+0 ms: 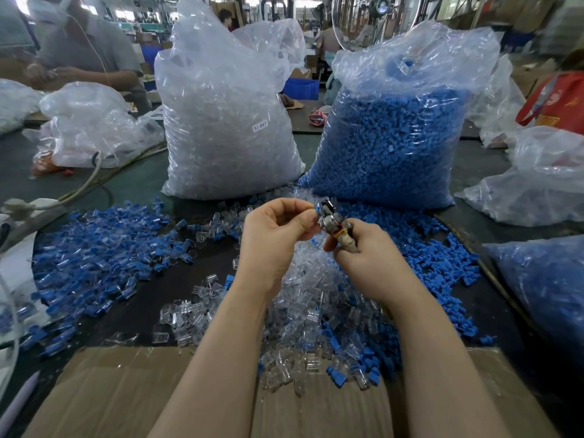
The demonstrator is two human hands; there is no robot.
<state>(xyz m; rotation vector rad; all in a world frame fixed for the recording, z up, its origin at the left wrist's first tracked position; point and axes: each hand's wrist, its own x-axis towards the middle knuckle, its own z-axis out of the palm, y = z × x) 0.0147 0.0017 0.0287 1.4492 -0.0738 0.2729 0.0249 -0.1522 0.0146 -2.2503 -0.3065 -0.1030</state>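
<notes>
Metal tool (330, 218), small and taped at the handle, sits in your right hand (366, 257); the fingers curl round the handle and the thumb lies along it. Your left hand (271, 238) pinches a small blue-and-clear part (316, 212) between thumb and forefinger, right against the tool's head. Both hands are raised above the worktop (142, 184), close together, over the loose pile of clear caps (309, 301).

Left of that pile lies a spread of clear-and-blue assembled pieces (94, 254). To the right, a heap of blue plugs (429, 248) runs toward the worktop edge. Behind the hands stand two big plastic bags: the bag of clear caps (227, 121) with a white label (260, 125) reading SJ-017, and just beside it the bag of blue plugs (388, 147). A flat cardboard sheet (126, 390) lies under your forearms, with some clear caps and blue plugs spilling onto it. Another person (85, 45) sits at the far left of the worktop; their hands are blurred.
</notes>
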